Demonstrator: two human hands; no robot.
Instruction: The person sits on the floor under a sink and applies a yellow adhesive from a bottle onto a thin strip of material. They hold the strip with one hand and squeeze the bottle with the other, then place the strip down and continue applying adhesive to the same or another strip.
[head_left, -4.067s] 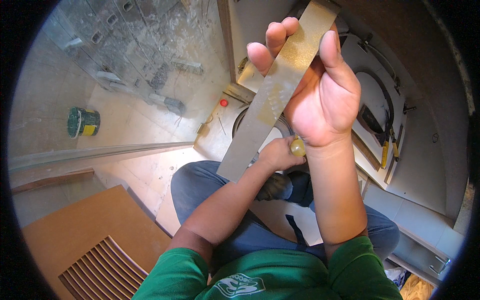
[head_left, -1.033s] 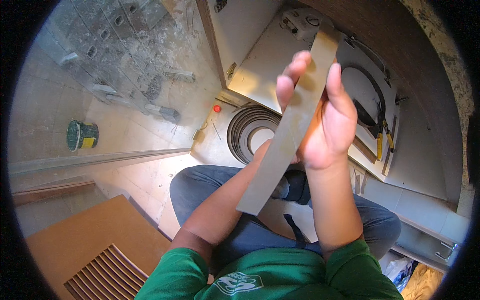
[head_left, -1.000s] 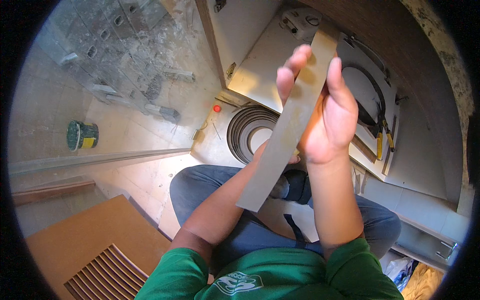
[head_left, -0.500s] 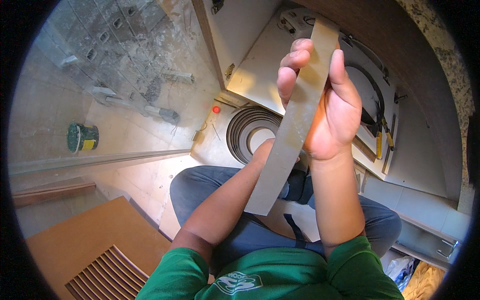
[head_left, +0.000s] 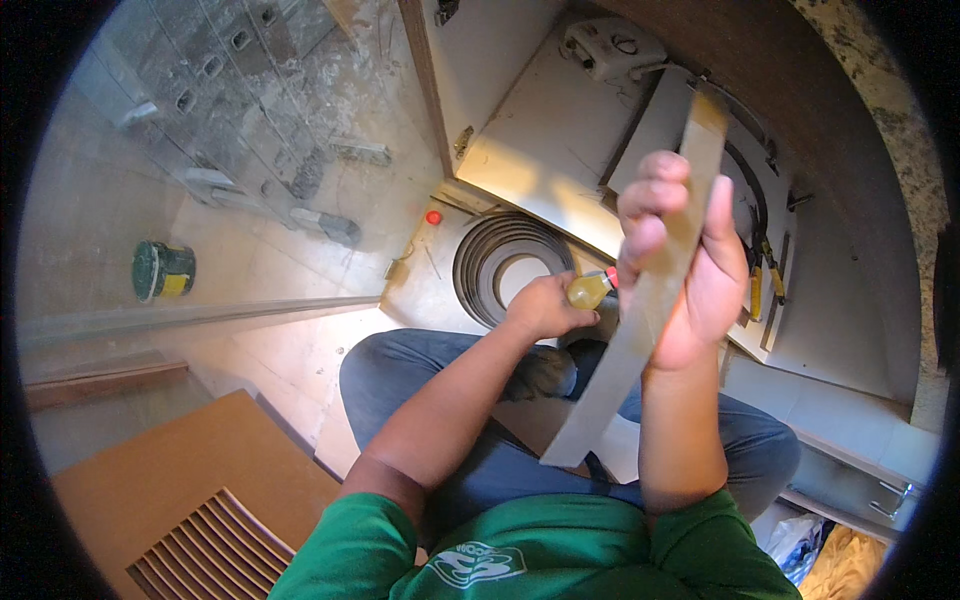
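My left hand [head_left: 545, 308] grips a small clear squeeze bottle [head_left: 587, 291] of yellowish liquid with a red tip. That tip points toward a long, flat grey strip [head_left: 655, 300]; whether it touches is unclear. My right hand [head_left: 718, 290] holds the strip up at a slant, clasped between thumb and fingers, its lower end over my lap. Behind my left hand, a coil of dark edging strip [head_left: 472, 268] lies on the white surface. A red cap [head_left: 433, 217] is beside the coil.
An open cabinet [head_left: 530, 130] lies ahead, holding a white device [head_left: 610, 48] with a cable and yellow-handled pliers [head_left: 757, 290]. At left stand a glass panel and a green bucket [head_left: 165, 272]. A brown slatted panel [head_left: 140, 470] is at lower left. Stone counter edge [head_left: 880, 90] curves at upper right.
My right hand and the strip have moved right and slightly down. The bottle in my left hand, hidden before behind the strip, now shows.
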